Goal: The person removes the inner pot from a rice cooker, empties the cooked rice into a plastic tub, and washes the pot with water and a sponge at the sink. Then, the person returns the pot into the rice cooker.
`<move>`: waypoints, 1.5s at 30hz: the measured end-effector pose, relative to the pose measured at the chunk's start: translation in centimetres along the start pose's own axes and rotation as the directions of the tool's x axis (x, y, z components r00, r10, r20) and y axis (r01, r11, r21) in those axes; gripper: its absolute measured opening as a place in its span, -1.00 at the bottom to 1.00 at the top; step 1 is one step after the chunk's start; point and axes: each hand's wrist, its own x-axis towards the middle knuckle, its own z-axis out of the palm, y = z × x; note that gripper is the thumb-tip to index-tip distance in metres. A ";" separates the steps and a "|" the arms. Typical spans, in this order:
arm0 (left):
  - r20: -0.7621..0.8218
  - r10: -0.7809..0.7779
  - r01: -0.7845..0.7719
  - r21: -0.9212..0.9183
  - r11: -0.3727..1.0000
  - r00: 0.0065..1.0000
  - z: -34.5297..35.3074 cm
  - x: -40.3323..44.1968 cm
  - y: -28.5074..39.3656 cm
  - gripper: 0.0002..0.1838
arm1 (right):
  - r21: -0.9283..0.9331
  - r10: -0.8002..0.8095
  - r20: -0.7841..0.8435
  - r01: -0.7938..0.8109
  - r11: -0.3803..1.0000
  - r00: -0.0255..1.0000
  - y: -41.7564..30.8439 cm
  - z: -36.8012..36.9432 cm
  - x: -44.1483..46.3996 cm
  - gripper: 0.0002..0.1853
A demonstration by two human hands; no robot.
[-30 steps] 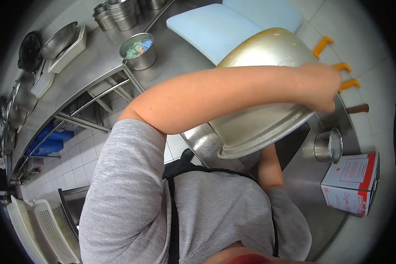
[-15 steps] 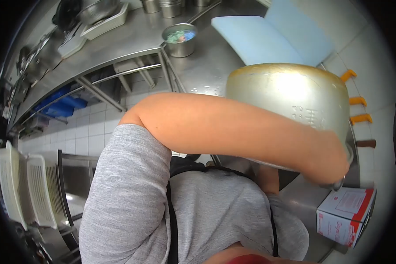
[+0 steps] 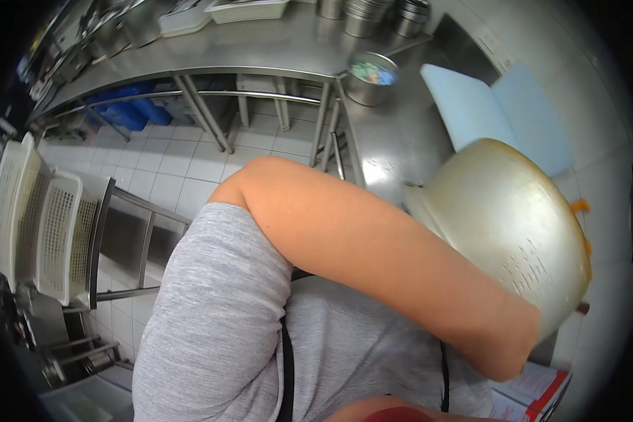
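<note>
A large aluminium pot (image 3: 513, 218) with embossed marks on its side is tipped over, its base up and to the right and its rim toward the lower left. A small handle (image 3: 413, 185) juts from the rim. My left arm crosses in front of my body, and my left hand (image 3: 515, 344) curls at the pot's lower side. Its fingers are hidden behind the wrist, but the pot appears to be held there. My right hand is out of sight, with the pot and my left arm covering that side.
On the steel counter (image 3: 380, 133) stands a small steel pot (image 3: 373, 81) with green and blue contents. Pale blue cutting boards (image 3: 471, 105) lean at the wall. Orange handles (image 3: 580, 206) show behind the large pot. A red-and-white box (image 3: 531, 390) sits low right, and white baskets (image 3: 60, 235) at left.
The large pot has turned and tilted, its base swinging right. My left hand has moved down with it. My view has shifted left, and my right forearm no longer shows.
</note>
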 end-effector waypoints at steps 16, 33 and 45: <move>-0.945 0.163 0.537 0.296 0.790 0.282 -15.4 -33.3 -4.3 -0.77 | 0.176 -0.370 -0.044 0.371 0.912 0.928 -17.3 23.8 -11.5 -0.47; -0.681 -0.179 0.664 -0.732 0.154 -0.710 -15.5 -88.9 2.9 -0.63 | 0.246 -0.264 0.936 0.106 0.964 0.233 -16.6 79.6 -48.3 -0.55; -0.636 0.231 0.649 -0.761 -0.027 -0.736 -23.6 -109.9 15.5 -0.59 | 0.356 -0.346 0.920 0.018 0.935 -0.185 -20.0 102.5 -79.8 -0.57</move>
